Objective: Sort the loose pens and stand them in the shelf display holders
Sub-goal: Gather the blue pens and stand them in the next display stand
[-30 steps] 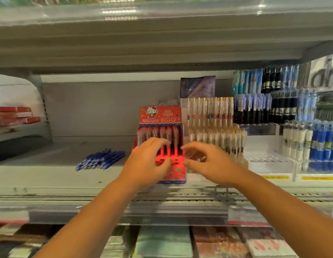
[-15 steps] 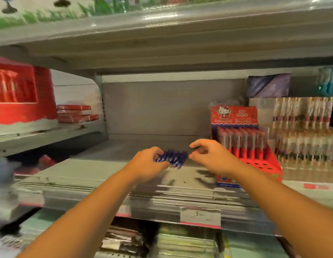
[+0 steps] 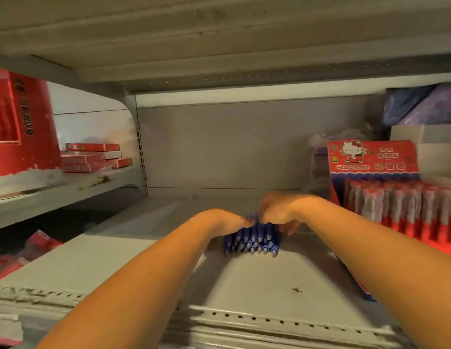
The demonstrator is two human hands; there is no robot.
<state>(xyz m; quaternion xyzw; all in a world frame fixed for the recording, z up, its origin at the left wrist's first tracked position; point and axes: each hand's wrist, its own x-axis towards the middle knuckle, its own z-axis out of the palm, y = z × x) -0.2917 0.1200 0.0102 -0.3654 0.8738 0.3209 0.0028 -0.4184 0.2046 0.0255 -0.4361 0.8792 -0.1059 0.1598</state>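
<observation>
A bundle of several loose blue pens (image 3: 252, 240) lies on the grey shelf (image 3: 257, 278), ends pointing toward me. My left hand (image 3: 225, 220) curls round the bundle's left side. From above and from the right, my right hand (image 3: 278, 214) grips the far part of the bundle, fingers folded down over it. The far ends of the pens are hidden under both hands. A red Hello Kitty display holder (image 3: 385, 197) stands to the right, filled with red-capped pens.
A neighbouring shelf at the left carries a large red box (image 3: 20, 122) and stacked flat red boxes (image 3: 93, 157). A dark purple package (image 3: 420, 104) and a white box sit behind the display holder. The upper shelf hangs low overhead.
Both hands left the red display holder, moved left to the blue pens and closed round the bundle. The view turned left and came closer to the shelf.
</observation>
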